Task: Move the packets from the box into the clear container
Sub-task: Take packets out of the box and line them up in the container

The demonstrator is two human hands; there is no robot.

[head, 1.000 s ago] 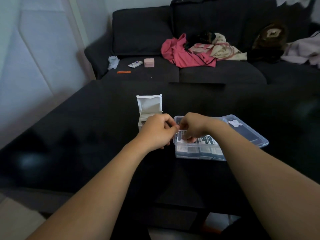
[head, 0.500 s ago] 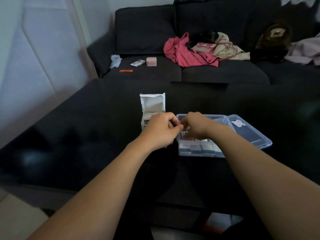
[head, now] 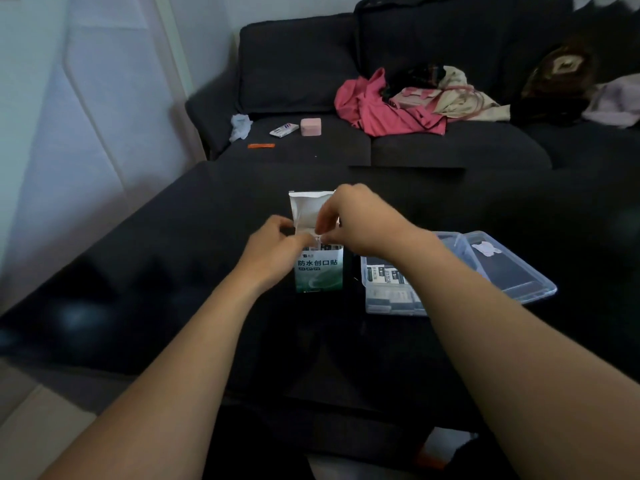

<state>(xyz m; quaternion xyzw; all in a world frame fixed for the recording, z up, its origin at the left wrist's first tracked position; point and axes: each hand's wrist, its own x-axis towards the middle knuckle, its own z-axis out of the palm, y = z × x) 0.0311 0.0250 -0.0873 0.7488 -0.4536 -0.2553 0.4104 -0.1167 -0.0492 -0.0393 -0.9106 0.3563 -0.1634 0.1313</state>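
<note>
A green-and-white box [head: 320, 271] stands upright on the black table, its white flap [head: 306, 206] open at the top. My left hand [head: 273, 251] grips the box's upper left edge. My right hand [head: 360, 223] reaches over the opening, with thumb and fingers pinched on a packet [head: 317, 239] at the box's mouth. More packets [head: 329, 247] show just inside. To the right lies the clear container [head: 388, 308], partly hidden by my right forearm, with several packets [head: 384, 275] lying in it.
The container's hinged lid [head: 512, 271] lies open to its right. Beyond the table [head: 173, 271] is a dark sofa with pink clothes [head: 377, 109], a small pink box [head: 310, 127], a white packet [head: 284, 129] and an orange strip [head: 261, 145].
Both hands have moved left from over the clear container to the top of the box. My right fingers now pinch a packet at the box's opening.
</note>
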